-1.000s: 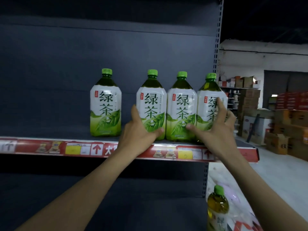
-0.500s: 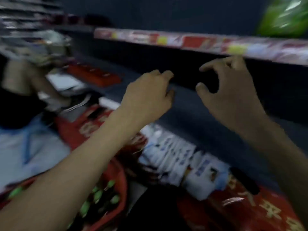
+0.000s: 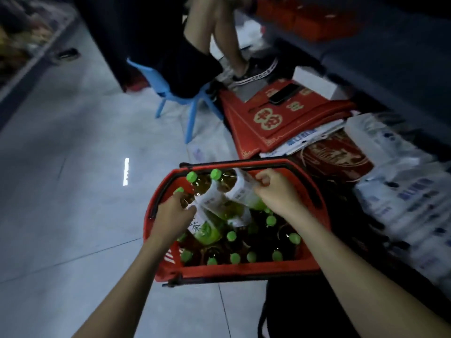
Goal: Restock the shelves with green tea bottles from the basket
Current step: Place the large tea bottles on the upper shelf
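Observation:
A red basket (image 3: 244, 269) with black handles stands on the floor below me, holding several green tea bottles with green caps. Three bottles lie tilted on top of the upright ones. My left hand (image 3: 173, 215) grips the nearest tilted bottle (image 3: 205, 228) around its upper body. My right hand (image 3: 275, 191) grips the farthest tilted bottle (image 3: 240, 193) near its white label. A third tilted bottle (image 3: 217, 198) lies between them. The shelf with the placed bottles is out of view.
A person sits on a blue plastic chair (image 3: 170, 96) just beyond the basket. Red gift boxes (image 3: 275, 118) with a phone (image 3: 283, 93) on top and white packages (image 3: 402, 191) lie along the right. Grey tiled floor (image 3: 73, 191) spreads to the left.
My view swung from the shelf with its row of bottles down to the basket. Both hands left the shelf and now each holds a bottle in the basket.

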The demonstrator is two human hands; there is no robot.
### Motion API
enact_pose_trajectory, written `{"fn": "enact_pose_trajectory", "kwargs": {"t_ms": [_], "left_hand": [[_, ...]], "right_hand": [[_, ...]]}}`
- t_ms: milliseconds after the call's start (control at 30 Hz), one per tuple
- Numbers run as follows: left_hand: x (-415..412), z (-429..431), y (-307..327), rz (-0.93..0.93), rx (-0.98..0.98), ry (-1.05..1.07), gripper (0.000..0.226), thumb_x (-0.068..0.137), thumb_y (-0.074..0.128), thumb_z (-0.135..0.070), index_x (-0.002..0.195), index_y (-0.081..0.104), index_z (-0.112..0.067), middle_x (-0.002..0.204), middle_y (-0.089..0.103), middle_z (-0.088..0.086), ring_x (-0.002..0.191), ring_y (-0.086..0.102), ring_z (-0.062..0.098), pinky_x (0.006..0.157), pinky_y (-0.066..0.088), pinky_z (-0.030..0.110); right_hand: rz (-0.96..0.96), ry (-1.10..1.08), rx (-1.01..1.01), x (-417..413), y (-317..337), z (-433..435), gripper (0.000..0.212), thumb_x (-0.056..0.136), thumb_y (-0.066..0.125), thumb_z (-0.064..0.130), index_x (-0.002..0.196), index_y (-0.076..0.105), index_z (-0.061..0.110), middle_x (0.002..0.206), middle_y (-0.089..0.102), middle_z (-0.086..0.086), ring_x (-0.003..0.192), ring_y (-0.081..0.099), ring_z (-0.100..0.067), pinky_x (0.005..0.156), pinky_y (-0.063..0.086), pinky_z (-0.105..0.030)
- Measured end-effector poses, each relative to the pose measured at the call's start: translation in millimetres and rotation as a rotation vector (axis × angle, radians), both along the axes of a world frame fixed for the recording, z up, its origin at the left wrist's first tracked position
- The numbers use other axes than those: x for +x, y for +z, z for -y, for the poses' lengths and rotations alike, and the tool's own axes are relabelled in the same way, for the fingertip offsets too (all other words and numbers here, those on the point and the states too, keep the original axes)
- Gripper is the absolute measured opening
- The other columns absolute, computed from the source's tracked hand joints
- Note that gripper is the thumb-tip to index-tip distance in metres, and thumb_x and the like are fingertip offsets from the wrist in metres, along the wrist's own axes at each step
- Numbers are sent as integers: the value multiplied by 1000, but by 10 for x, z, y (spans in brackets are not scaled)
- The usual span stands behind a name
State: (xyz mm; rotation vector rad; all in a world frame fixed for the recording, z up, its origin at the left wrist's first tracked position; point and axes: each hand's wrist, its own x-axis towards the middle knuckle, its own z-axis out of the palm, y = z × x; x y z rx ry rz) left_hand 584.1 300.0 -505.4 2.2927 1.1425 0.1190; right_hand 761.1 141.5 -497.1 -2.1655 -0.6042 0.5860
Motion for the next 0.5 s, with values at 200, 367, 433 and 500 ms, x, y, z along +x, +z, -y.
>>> {"fn": "enact_pose_trajectory", "kwargs": {"t_ms": [200, 367, 433, 500], "left_hand": [[48, 37, -612, 125, -442, 195, 28, 88, 63, -10, 115, 65, -10, 89, 71, 5, 79, 70, 26, 77, 59, 49], [479, 158, -723, 232, -499, 216, 17, 89, 62, -8, 103, 67, -16, 89, 71, 2, 83, 68, 22, 80, 56, 45], [636, 240, -734, 239, -531, 173, 16, 88, 65, -10, 103, 66, -16, 95, 71, 0, 91, 67, 19, 87, 56, 42], [757, 316, -772, 262, -618, 151, 16, 88, 66, -11, 102, 63, -18, 101, 70, -1, 98, 66, 18, 93, 53, 43]], "right_hand": [[-115, -42, -15, 72, -754, -137, 46, 79, 78, 26, 118, 55, 25, 117, 60, 7, 104, 59, -14, 60, 36, -15], [-123, 22, -17, 292, -884, -191, 82, 78, 79, 22, 146, 33, 32, 142, 47, 3, 128, 49, -20, 92, 43, -31], [-134, 76, -7, 368, -898, -228, 93, 78, 79, 25, 151, 22, 36, 152, 36, 4, 137, 39, -20, 104, 39, -39], [-156, 118, -34, 416, -915, -277, 98, 80, 77, 21, 153, 13, 39, 158, 27, 4, 144, 29, -21, 111, 32, -47]]}}
